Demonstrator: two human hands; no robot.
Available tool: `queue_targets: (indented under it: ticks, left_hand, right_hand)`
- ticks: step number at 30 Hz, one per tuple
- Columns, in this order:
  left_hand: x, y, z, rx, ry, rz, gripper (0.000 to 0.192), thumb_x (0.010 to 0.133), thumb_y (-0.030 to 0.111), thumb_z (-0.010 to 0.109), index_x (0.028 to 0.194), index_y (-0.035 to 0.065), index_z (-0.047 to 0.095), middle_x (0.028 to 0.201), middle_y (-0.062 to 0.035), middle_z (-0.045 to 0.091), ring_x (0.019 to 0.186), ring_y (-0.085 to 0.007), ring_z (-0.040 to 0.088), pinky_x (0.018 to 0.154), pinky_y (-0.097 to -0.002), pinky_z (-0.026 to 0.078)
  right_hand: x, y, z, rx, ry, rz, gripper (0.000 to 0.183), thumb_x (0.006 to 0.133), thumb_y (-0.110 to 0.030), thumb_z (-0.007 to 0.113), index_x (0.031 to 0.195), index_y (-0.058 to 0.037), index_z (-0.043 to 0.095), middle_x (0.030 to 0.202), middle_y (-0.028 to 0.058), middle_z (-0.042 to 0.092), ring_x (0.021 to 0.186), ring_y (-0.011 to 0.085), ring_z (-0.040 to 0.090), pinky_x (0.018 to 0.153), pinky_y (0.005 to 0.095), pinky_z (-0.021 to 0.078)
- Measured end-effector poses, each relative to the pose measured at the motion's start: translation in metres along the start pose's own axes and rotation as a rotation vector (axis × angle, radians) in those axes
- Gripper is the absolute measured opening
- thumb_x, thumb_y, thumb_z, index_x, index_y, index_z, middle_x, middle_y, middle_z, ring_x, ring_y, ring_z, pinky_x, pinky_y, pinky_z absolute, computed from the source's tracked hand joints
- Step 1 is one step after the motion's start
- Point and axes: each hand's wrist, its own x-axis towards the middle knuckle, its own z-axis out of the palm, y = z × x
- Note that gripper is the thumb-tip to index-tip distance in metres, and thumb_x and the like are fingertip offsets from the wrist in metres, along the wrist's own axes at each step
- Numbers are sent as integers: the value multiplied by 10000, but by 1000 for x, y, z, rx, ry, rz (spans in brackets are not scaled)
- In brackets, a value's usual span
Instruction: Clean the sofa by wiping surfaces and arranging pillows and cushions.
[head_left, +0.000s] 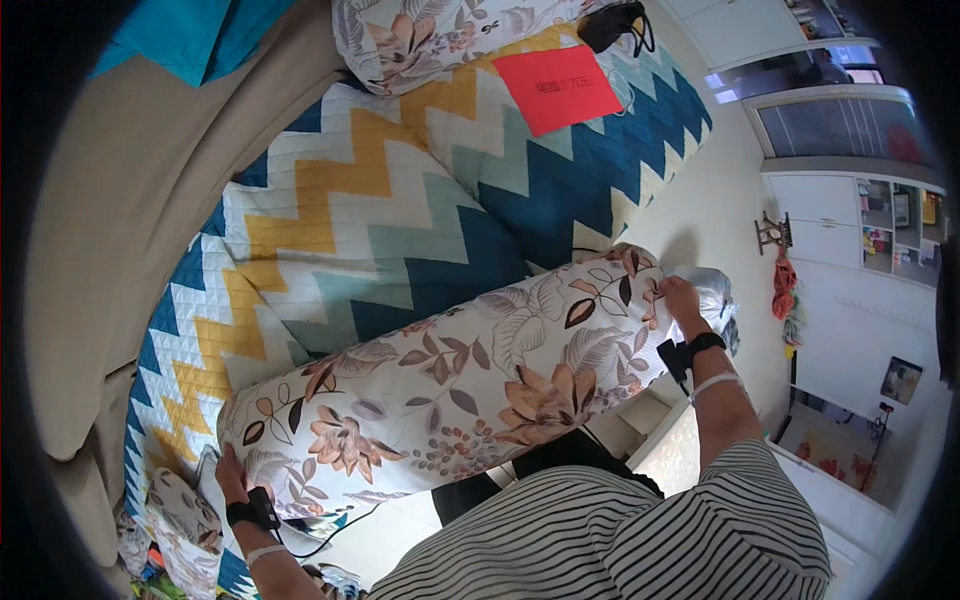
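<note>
A long, padded sofa cushion (450, 375) in a white fabric cover with brown flowers and leaves lies slantwise before me, between my body and the sofa seat. My left hand (231, 474) grips its left end; part of the fingers is hidden by the cushion. At the far right end, my right hand (681, 301) pinches the cover near the corner. Beneath and beyond the cushion spreads a quilted zigzag sofa cover (360, 217) in blue, yellow, green and white.
Another floral cushion (420, 37) rests at the sofa's far end, near a red paper (555, 88) with writing and a black pouch (611, 28). A beige sofa back (112, 247) runs along the left. Beyond my right hand stands a filled clear plastic bag (709, 289).
</note>
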Motion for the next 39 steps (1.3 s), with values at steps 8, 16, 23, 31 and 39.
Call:
queue_targets:
  ticks: [8, 16, 23, 31, 39]
  left_hand:
    - [-74, -33, 25, -383, 88, -75, 423, 827, 378, 530, 1037, 11, 539, 960, -88, 563, 899, -220, 516, 729, -353, 424]
    - [-104, -56, -33, -1265, 110, 467, 332, 876, 304, 470, 1101, 61, 496, 1035, -45, 530, 926, -150, 497, 787, -295, 419]
    - [-43, -13, -138, -1544, 59, 220, 523, 834, 446, 480, 1197, 80, 387, 1133, -84, 397, 895, -252, 499, 829, -488, 420]
    - [-144, 155, -11, -1110, -51, 280, 828, 739, 532, 586, 1335, 110, 195, 1363, -136, 188, 1225, -339, 236, 915, -533, 323]
    - [-82, 152, -27, -675, 909, 705, 729, 741, 288, 690, 1240, -87, 314, 1258, -196, 344, 1162, -277, 336, 993, -344, 261]
  right_hand:
    - [-41, -60, -88, 666, 315, -165, 190, 832, -186, 530, 845, -15, 610, 705, 46, 600, 675, 115, 538, 619, 251, 421]
    - [-60, -180, -191, 1539, 314, -424, 105, 874, -138, 493, 891, -48, 544, 764, 31, 573, 633, 97, 521, 573, 223, 442]
    - [14, -369, -49, 985, -21, -524, 267, 820, -70, 449, 1079, -33, 497, 930, 75, 558, 834, 190, 520, 699, 310, 432]
    - [25, -346, 15, 1350, -248, -319, 344, 787, -55, 494, 1129, -27, 479, 1032, 85, 555, 874, 205, 550, 749, 312, 447]
    - [5, -358, 20, 1156, -321, -499, 332, 748, -45, 502, 1074, 4, 543, 1009, 92, 574, 870, 182, 556, 742, 287, 437]
